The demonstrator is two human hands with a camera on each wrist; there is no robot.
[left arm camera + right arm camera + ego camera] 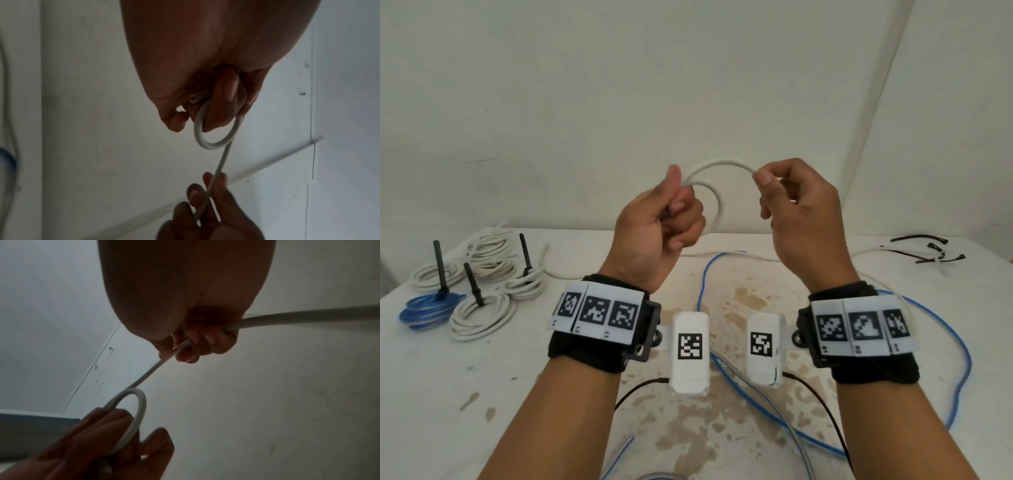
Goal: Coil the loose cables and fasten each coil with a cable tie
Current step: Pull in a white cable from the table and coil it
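Both hands are raised above the table with a white cable [722, 163] between them. My left hand [671, 219] grips a small loop of it, and the cut end [193, 98] shows inside the curled fingers. My right hand [784, 192] pinches the same cable a short way along, between thumb and fingers. The white cable [150, 371] runs from the right hand's pinch down to the loop [139, 410], and its tail [308, 316] trails off past the right hand. A long blue cable [959, 349] lies loose on the table.
Several tied white coils [482, 315] and one blue coil [428, 308] with upright black ties lie at the left. Loose black cable ties [928, 253] sit at the far right. The stained white table [517, 383] meets a white wall behind.
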